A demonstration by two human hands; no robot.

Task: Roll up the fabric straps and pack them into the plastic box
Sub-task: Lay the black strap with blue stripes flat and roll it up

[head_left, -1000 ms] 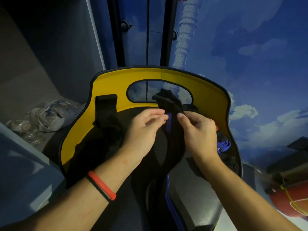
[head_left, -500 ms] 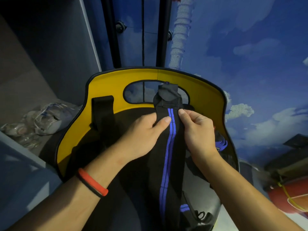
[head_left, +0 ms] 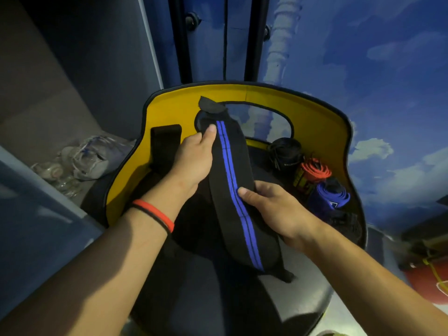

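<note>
A black fabric strap with a blue centre stripe is stretched out lengthwise above a dark seat. My left hand pinches its far end near the black tab, thumb on top. My right hand grips the strap's right edge lower down, thumb on the stripe. Rolled straps lie at the right of the seat: a black roll, a red and black roll and a blue roll. No plastic box is in view.
The seat has a yellow backrest with an oval cut-out. Another black strap hangs at its left side. Crumpled clear plastic lies on the floor to the left. A red object sits at the right edge.
The strap has been drawn out longer. My right hand slid down it toward me while the left hand stayed near the far end. The rolled straps at the right came into view.
</note>
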